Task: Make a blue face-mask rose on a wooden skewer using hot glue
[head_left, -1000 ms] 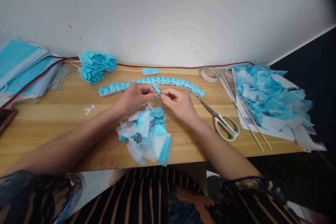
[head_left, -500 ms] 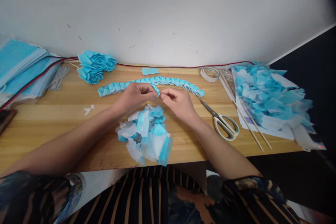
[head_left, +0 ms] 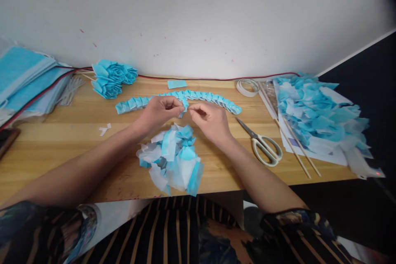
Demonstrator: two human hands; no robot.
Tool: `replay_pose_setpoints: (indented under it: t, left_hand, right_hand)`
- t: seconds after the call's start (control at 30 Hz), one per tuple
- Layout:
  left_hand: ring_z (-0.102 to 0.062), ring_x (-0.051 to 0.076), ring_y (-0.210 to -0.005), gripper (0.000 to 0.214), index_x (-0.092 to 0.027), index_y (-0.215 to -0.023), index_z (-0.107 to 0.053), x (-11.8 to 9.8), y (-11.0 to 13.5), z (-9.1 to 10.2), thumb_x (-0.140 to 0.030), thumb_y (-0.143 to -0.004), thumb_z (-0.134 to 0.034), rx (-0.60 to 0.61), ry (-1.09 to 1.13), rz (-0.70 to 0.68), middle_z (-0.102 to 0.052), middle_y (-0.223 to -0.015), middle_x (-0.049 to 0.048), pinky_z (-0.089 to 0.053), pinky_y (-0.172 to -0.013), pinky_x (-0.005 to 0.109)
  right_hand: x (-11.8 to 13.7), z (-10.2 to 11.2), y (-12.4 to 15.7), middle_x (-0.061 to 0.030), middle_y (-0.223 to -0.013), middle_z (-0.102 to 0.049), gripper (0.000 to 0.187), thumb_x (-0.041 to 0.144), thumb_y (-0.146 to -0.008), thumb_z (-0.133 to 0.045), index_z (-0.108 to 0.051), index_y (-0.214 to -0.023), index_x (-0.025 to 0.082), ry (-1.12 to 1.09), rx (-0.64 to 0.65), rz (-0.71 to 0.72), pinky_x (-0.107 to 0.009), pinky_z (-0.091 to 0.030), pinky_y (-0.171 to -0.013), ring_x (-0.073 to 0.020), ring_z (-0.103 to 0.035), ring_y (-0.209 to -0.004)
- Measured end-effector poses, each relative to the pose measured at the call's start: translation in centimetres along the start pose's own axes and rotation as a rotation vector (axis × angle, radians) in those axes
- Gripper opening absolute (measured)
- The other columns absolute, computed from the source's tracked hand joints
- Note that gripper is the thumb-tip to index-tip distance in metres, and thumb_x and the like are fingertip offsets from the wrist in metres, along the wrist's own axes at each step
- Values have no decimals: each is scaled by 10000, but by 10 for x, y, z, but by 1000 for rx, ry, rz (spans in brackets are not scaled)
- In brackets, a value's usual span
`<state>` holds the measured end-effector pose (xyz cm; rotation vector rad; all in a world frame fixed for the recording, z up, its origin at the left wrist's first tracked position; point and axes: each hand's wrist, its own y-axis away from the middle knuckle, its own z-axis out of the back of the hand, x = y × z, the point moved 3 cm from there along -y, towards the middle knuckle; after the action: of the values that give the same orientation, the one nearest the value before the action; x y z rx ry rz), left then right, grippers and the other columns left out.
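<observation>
My left hand [head_left: 163, 110] pinches a small light-blue fabric piece [head_left: 185, 103] between thumb and forefinger. Just to its right, my right hand [head_left: 210, 120] has thumb and forefinger pressed together at the piece's edge; what lies in that pinch is too small to make out. Behind both hands a curved row of folded blue petals [head_left: 210, 97] stretches across the table. Below them lies a loose heap of blue and white fabric scraps [head_left: 173, 154].
Scissors [head_left: 261, 144], a tape roll [head_left: 248, 88] and thin wooden sticks [head_left: 293, 146] lie on the right, near a large scrap pile [head_left: 324, 111]. Blue fabric flowers [head_left: 111, 76] and stacked face masks [head_left: 24, 70] sit at the left. A blue rectangle [head_left: 177, 84] lies at the back.
The blue piece in my left hand has turned and now shows more of its face, hanging lower. My right fingertips have drawn slightly away from it.
</observation>
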<state>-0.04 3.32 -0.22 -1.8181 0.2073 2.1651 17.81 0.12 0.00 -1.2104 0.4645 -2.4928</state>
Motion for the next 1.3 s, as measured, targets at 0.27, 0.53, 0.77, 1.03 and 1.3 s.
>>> replay_pose_setpoints:
  t: [0.27,0.53,0.77,1.03,1.3]
  left_hand:
    - [-523,115,-614,228,-157,-694,-679,2,0,-1,-369,-757,-734,50,-21,11,-635,-666,4,-390,-601,251]
    - [-506,108,-608,228,-149,-687,-681,2,0,-1,-363,-761,-708,61,-44,-9,-617,-649,-1,-372,-599,243]
    - [-508,109,-602,227,-151,-681,-685,3,0,-1,-360,-768,-705,70,-50,-34,-625,-649,4,-382,-593,244]
    - [-515,109,-597,220,-145,-702,-707,4,0,0,-354,-774,-709,77,-68,-33,-637,-654,7,-378,-583,243]
    - [-543,119,-617,218,-149,-696,-712,4,0,0,-355,-767,-721,68,-52,-38,-657,-664,13,-409,-597,244]
  right_hand:
    - [2,-1,1,-13,-812,-763,169,198,-909,-607,-757,-836,222,11,63,36,-293,-453,-751,-173,-661,-772]
    - [-2,-2,0,-2,-756,-747,172,223,-897,-615,-763,-811,208,-31,60,13,-271,-438,-701,-153,-644,-712]
    - [-1,-3,1,1,-748,-739,165,241,-874,-621,-767,-810,202,-98,69,-49,-262,-447,-689,-146,-632,-691]
    - [-3,-4,1,3,-728,-731,163,241,-853,-618,-762,-791,197,-120,68,-77,-257,-440,-658,-134,-599,-645]
    - [-2,-2,0,2,-716,-722,183,253,-857,-607,-771,-807,189,-130,86,-89,-253,-423,-640,-131,-581,-637]
